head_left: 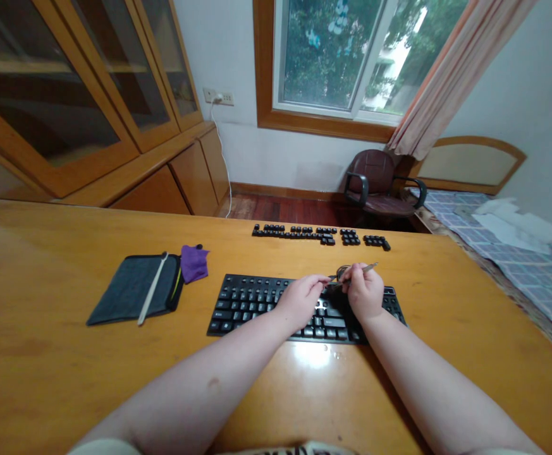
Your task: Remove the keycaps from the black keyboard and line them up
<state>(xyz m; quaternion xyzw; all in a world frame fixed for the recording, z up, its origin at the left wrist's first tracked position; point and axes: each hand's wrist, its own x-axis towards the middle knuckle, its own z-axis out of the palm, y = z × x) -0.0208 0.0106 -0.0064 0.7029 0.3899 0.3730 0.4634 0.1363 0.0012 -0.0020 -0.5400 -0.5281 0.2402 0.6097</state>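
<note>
A black keyboard (245, 306) lies on the wooden table, with some keys off its back and right parts. Over its back edge, my left hand (300, 302) is closed in a pinch; whatever sits at its fingertips is small and dark, too small to name. My right hand (365, 294) grips a slim metal tool (370, 267), whose pointed end sticks out past the thumb to the upper right. The fingertips of both hands are close together. A coiled dark cable (341, 270) shows behind them, and my hands and forearms cover part of the keys.
Loose black keycaps (294, 232) stand in groups along the table's far edge. On the left, a dark zip pouch (131, 287) has a pale slim stick (152, 289) across it and a purple cloth (193, 263) beside it. An office chair (375, 180) stands beyond the table.
</note>
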